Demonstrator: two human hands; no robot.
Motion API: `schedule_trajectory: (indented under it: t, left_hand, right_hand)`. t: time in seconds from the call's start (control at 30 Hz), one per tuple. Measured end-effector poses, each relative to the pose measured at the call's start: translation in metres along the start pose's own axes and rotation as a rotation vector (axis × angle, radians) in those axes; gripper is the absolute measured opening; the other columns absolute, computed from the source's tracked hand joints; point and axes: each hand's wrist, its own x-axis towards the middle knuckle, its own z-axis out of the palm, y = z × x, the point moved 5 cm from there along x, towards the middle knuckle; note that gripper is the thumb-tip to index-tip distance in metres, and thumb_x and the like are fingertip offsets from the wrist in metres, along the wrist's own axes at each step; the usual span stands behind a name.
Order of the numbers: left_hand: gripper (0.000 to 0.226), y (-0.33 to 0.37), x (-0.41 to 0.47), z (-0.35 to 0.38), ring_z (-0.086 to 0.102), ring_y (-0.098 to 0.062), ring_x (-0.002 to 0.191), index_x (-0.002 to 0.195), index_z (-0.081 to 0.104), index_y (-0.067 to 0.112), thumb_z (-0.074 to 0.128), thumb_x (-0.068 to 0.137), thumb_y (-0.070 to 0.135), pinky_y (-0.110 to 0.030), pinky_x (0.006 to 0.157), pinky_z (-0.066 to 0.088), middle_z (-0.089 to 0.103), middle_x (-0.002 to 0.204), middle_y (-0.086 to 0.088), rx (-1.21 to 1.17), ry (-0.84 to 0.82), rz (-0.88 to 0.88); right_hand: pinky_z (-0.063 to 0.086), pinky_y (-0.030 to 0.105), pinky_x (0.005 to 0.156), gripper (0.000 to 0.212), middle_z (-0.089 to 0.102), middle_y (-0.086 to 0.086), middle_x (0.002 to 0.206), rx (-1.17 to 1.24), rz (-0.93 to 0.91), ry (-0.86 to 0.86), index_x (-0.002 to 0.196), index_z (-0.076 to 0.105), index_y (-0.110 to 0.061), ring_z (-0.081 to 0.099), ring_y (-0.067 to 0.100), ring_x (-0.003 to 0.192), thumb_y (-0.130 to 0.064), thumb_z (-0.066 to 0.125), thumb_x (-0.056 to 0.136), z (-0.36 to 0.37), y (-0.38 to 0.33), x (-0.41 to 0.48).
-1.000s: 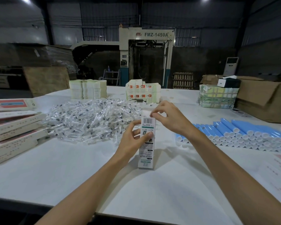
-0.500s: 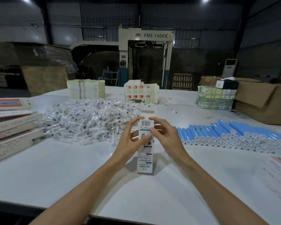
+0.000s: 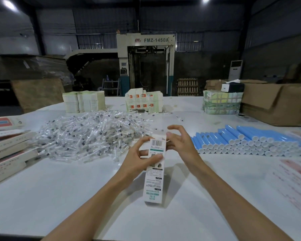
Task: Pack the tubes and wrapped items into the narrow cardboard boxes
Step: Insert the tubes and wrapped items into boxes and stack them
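Observation:
A narrow white cardboard box with a barcode and green print stands upright on the white table. My left hand grips its upper part, thumb across the front. My right hand hovers beside the box's top with fingers spread, touching or nearly touching the top edge. A heap of clear-wrapped items lies behind and to the left. Blue tubes with white caps lie stacked in rows to the right.
Flat pink-and-white cartons are stacked at the left edge. Piles of folded box blanks, a wrapped bundle and a large brown carton stand along the far side. Printed sheets lie at the right.
My right hand has come off the box's top flap and spread its fingers. The box has come nearer and lower in view, still in my left hand.

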Motion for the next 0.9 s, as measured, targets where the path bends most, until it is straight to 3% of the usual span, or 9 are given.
schedule_trajectory:
  t: [0.13, 0.27, 0.37, 0.47, 0.6, 0.77, 0.9]
  left_hand:
    - [0.058, -0.001, -0.001, 0.002, 0.080, -0.025, 0.095, 0.125, 0.062, 0.050, 0.093, 0.077, 0.040, -0.035, 0.071, 0.064, 0.083, 0.106, -0.008, 0.007, -0.039, -0.017]
    - [0.061, 0.000, -0.001, 0.000, 0.080, -0.030, 0.098, 0.129, 0.061, 0.043, 0.093, 0.078, 0.037, -0.043, 0.074, 0.067, 0.082, 0.105, -0.010, 0.010, -0.027, -0.010]
    - [0.060, -0.001, 0.000, -0.003, 0.079, -0.031, 0.101, 0.129, 0.061, 0.040, 0.093, 0.078, 0.035, -0.045, 0.078, 0.067, 0.082, 0.107, -0.011, -0.007, -0.005, -0.008]
    - [0.060, 0.001, 0.000, -0.003, 0.075, -0.030, 0.111, 0.129, 0.059, 0.042, 0.092, 0.079, 0.038, -0.049, 0.086, 0.067, 0.082, 0.110, -0.007, 0.039, -0.003, 0.020]
    - [0.065, 0.006, -0.002, 0.000, 0.076, -0.027, 0.107, 0.137, 0.051, 0.047, 0.089, 0.086, 0.036, -0.046, 0.086, 0.067, 0.082, 0.113, -0.003, 0.081, -0.022, 0.050]
    - [0.074, 0.009, -0.003, 0.002, 0.079, -0.031, 0.094, 0.142, 0.042, 0.044, 0.089, 0.090, 0.022, -0.041, 0.077, 0.065, 0.082, 0.110, -0.009, 0.068, -0.045, 0.061]
    - [0.082, 0.007, -0.002, 0.001, 0.080, -0.027, 0.095, 0.147, 0.037, 0.048, 0.090, 0.089, 0.025, -0.038, 0.078, 0.065, 0.082, 0.107, -0.009, 0.082, -0.058, 0.057]
  right_hand:
    - [0.062, 0.038, 0.071, 0.012, 0.079, 0.009, 0.091, -0.196, -0.106, -0.045, 0.113, 0.068, -0.014, 0.073, 0.026, 0.076, -0.011, 0.059, 0.106, -0.001, -0.001, 0.001]
    - [0.063, 0.043, 0.080, 0.022, 0.079, 0.008, 0.095, -0.258, -0.157, -0.092, 0.113, 0.073, -0.012, 0.075, 0.032, 0.087, -0.004, 0.054, 0.106, 0.000, -0.007, 0.000]
    - [0.062, 0.037, 0.086, 0.021, 0.079, 0.007, 0.103, -0.194, -0.116, -0.151, 0.117, 0.071, -0.014, 0.075, 0.029, 0.096, -0.016, 0.052, 0.110, 0.005, -0.008, -0.002]
    - [0.062, 0.033, 0.084, 0.018, 0.078, 0.008, 0.103, -0.078, -0.073, -0.096, 0.108, 0.075, -0.017, 0.076, 0.027, 0.100, -0.026, 0.059, 0.107, 0.008, -0.009, -0.004]
    - [0.063, 0.039, 0.083, 0.011, 0.077, 0.014, 0.101, -0.007, 0.000, -0.013, 0.105, 0.075, -0.011, 0.075, 0.029, 0.097, -0.018, 0.068, 0.102, 0.007, -0.006, -0.001]
    - [0.059, 0.029, 0.075, 0.014, 0.077, 0.020, 0.100, 0.128, 0.139, -0.014, 0.108, 0.072, -0.001, 0.074, 0.026, 0.090, -0.010, 0.068, 0.099, 0.008, -0.005, 0.001]
    - [0.059, 0.027, 0.076, 0.016, 0.077, 0.021, 0.103, 0.121, 0.148, -0.083, 0.109, 0.073, 0.003, 0.074, 0.023, 0.090, -0.007, 0.068, 0.097, 0.010, -0.008, 0.003]
